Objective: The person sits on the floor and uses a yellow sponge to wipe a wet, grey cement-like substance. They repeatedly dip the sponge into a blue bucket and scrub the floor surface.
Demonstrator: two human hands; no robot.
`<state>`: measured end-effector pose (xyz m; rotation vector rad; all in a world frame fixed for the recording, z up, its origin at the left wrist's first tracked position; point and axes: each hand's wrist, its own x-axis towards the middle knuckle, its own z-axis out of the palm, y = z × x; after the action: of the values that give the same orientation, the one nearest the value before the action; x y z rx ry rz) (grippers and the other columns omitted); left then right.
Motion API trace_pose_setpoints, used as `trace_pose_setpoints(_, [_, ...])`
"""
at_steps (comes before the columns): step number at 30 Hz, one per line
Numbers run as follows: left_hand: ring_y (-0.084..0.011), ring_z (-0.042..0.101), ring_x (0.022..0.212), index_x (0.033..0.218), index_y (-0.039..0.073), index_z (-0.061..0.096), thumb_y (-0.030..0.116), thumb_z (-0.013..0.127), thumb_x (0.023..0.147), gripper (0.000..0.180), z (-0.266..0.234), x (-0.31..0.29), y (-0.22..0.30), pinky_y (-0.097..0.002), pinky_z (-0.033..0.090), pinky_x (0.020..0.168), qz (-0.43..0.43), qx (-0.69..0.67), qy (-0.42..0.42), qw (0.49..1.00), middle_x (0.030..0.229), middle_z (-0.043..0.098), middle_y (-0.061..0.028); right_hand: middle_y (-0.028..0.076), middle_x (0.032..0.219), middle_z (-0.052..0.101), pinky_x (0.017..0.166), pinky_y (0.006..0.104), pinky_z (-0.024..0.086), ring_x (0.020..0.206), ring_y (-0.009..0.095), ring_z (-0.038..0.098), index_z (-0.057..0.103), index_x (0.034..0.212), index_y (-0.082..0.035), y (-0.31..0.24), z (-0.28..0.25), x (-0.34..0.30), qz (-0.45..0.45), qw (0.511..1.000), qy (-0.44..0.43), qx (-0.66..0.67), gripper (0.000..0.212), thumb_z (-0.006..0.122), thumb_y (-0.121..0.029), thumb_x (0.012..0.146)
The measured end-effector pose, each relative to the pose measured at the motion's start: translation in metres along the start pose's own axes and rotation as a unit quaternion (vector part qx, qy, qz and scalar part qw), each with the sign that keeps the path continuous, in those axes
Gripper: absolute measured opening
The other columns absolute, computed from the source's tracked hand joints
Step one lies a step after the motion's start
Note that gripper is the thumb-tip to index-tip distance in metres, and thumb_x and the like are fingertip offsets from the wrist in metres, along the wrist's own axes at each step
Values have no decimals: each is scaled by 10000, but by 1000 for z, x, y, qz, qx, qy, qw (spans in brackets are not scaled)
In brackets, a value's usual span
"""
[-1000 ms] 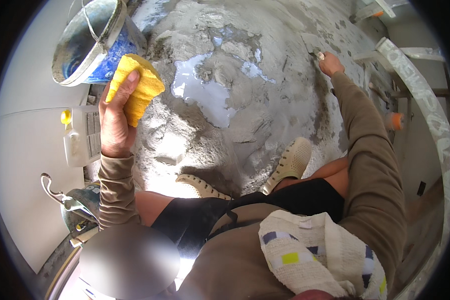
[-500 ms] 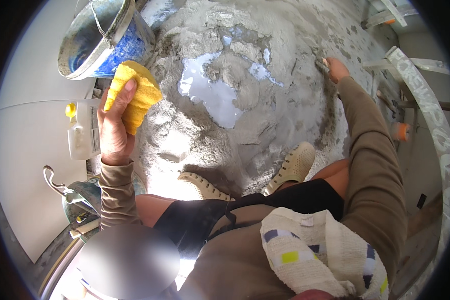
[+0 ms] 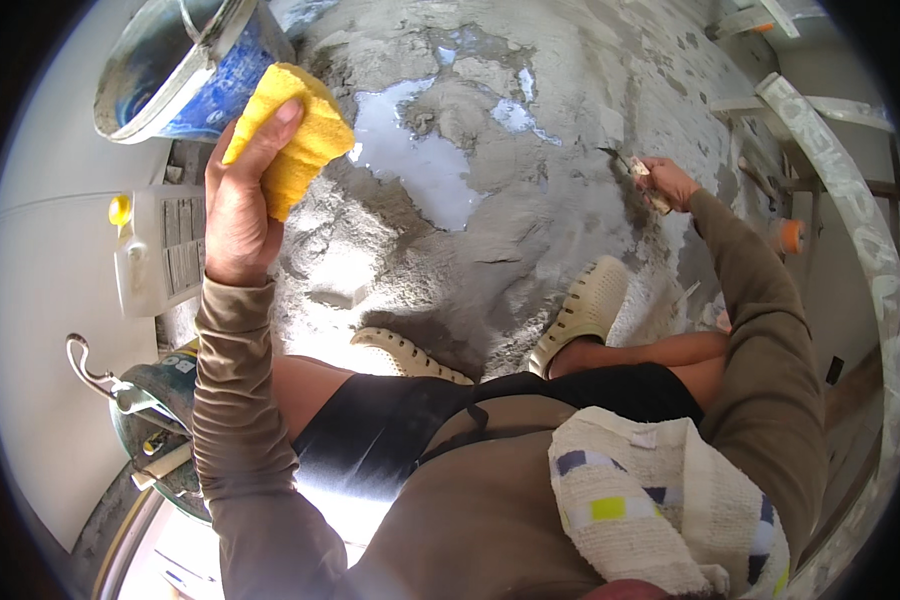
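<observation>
My left hand is closed round a yellow sponge, thumb on its face, raised in front of the bucket's near side. Out to the far right, my right hand grips a small trowel by its light, smeared handle. Its thin dark blade points left, close over the wet mortar. Grey mortar spreads over the floor in front of me, lumpy near my feet and smoother toward the right. A pool of milky water lies in its middle.
At the far left stands a blue bucket with a wire handle. Below it are a white jug with a yellow cap and a dark green tub holding tools. A long, smeared straightedge curves down the right, near an orange-capped object.
My left hand has lifted the sponge a little up and to the right. The right hand has moved slightly nearer, and the trowel's blade and handle now show.
</observation>
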<state>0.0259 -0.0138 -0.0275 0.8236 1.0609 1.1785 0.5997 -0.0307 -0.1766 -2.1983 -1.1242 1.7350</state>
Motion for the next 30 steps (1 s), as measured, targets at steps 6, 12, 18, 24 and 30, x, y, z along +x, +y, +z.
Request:
trace_pose_setpoints(6, [-190,678,989,1204,-38,622,204,735,901,404,-7,-3,4,-310,536,897,6,-17,7,1000,1091,689,-104,17,807,571,546,310,519,630,126,563,548,1016,-93,11,58,-8,32,964,-23,263,118,543,-211,1013])
trace_pose_setpoints(12, [-187,681,992,1196,-33,635,186,742,894,388,-11,-6,7,-312,536,903,25,-44,11,999,1096,696,-99,15,755,570,468,271,480,565,108,546,549,1002,-76,-9,71,-12,-1,949,33,314,235,506,-306,1027])
trace_pose_setpoints(18, [-182,689,988,1172,-30,647,174,755,886,367,-13,-9,12,-308,549,881,50,-51,1,997,1089,701,-96,28,766,585,465,267,472,558,118,554,570,1013,-67,-69,88,-24,-100,962,37,250,234,549,-300,997])
trace_pose_setpoints(24, [-225,658,1075,1259,-16,582,250,758,888,489,-18,-12,13,-409,576,905,80,-21,12,996,1162,656,-112,68,777,592,527,307,493,603,152,584,604,1072,-5,-144,151,-37,-161,981,11,104,253,616,-222,943])
trace_pose_setpoints(30, [-225,661,1062,1250,3,590,237,754,892,458,-23,-12,16,-405,581,888,63,-20,26,997,1148,661,-97,164,1024,635,660,407,523,816,309,658,605,1144,-20,-176,200,-38,-438,754,221,-437,244,599,-155,941])
